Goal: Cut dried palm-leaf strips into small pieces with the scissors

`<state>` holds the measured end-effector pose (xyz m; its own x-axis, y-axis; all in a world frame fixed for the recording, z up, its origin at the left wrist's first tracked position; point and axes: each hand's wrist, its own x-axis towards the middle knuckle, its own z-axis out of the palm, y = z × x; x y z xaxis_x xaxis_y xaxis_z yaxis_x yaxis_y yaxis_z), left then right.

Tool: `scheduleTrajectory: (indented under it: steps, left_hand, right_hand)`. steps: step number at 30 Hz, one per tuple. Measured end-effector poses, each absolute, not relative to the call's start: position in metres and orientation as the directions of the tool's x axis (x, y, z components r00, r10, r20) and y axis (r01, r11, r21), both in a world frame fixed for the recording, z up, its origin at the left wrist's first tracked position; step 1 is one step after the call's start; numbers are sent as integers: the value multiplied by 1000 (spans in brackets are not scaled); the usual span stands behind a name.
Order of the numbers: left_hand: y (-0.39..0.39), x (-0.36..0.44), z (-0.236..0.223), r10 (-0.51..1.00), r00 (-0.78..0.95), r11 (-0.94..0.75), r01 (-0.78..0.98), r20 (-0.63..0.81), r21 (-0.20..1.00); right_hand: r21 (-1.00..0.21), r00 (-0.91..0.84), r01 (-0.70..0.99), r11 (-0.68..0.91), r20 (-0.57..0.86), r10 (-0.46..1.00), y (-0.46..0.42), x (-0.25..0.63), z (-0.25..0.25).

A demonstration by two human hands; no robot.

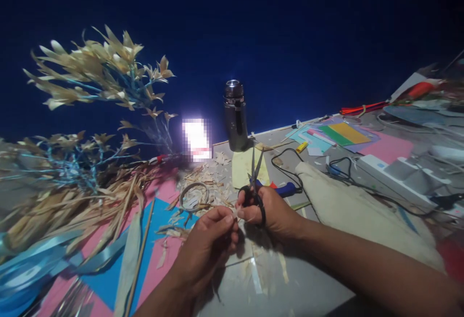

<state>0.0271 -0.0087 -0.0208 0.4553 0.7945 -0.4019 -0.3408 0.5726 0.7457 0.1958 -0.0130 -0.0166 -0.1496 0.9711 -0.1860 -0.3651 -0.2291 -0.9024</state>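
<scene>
My right hand (273,213) is closed around black-handled scissors (257,167), their blades apart and pointing up and away from me. The thumb and finger of my left hand (213,230) pinch a small pale piece (235,214), too small to make out in full. My right fingertips meet it from the other side. Just beyond the scissors lie a yellow sheet (241,169) and a blue-handled tool (286,189) with a black cord. A ring-shaped roll (195,196) rests among dry husk scraps left of my hands.
A dark metal flask (236,123) stands at the far edge beside a bright light. Dried husk flowers (105,70) on blue stems rise at left, above blue ribbon (32,268) and husk strips (108,206). Rightward lie a pale cloth (355,210), a white power strip (395,181) and coloured sheets (387,145).
</scene>
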Motion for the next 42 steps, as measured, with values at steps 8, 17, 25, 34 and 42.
scheduleTrajectory:
  steps: [8, 17, 25, 34, 42]
  left_hand:
    - [-5, 19, -24, 916, 336, 241, -27, -218, 970]
    - [-9, 27, -23, 907, 255, 408, -351, -333, 843]
    - [-13, 37, -27, 902, 223, 431, -498, -369, 753]
    - [-16, 39, -32, 967, 83, 255, -324, -241, 911]
    - [-18, 38, -35, 938, 166, 344, -355, -304, 869]
  right_hand:
    - [-931, -157, -289, -223, -183, 970, -17, 199, -8]
    - [-934, -163, -309, -178, -132, 978, -15, 196, -21]
    - [-876, -178, -430, -216, -152, 972, -17, 185, -34]
    - [-853, -112, -435, -289, -267, 957, -16, 183, -28]
    - [-926, -124, -287, -245, -217, 968, -13, 188, -33]
